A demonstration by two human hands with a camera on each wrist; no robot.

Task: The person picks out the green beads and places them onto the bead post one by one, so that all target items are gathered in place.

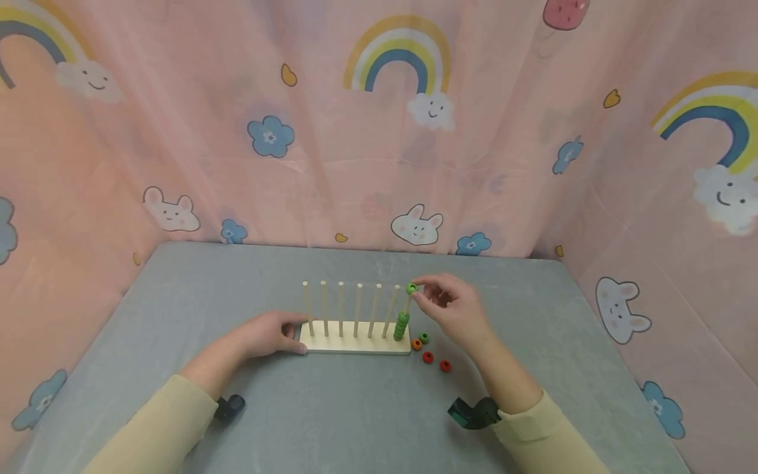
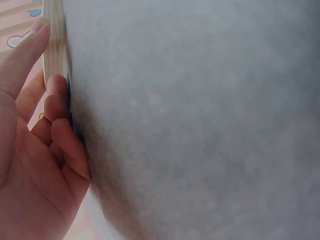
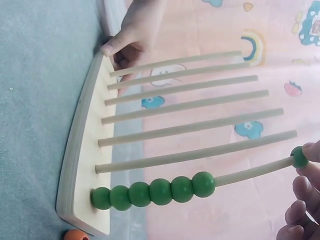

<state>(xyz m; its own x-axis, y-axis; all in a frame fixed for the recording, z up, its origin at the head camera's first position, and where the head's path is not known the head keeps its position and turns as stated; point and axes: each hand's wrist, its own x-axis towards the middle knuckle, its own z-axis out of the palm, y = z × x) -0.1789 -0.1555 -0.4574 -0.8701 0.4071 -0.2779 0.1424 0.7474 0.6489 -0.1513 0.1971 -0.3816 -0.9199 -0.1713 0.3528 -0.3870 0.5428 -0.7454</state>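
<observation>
A pale wooden base (image 1: pixel 355 345) with a row of several upright pegs lies on the table. My left hand (image 1: pixel 266 334) grips its left end, thumb on the near side; in the left wrist view the fingers touch the wooden edge (image 2: pixel 55 50). At the tip of the rightmost peg, my right hand (image 1: pixel 454 309) pinches a green bead (image 3: pixel 300 157) between thumb and fingertip. The peg's tip meets the bead in the right wrist view. Lower on that same peg sits a stack of several green beads (image 3: pixel 160 192). The other pegs carry no beads.
Just right of the base lie a loose green bead (image 1: pixel 424 338), an orange bead (image 1: pixel 417 345) and two red beads (image 1: pixel 436 362). The grey table (image 1: pixel 343 421) ends at a pink printed curtain (image 1: pixel 331 178) behind and on both sides.
</observation>
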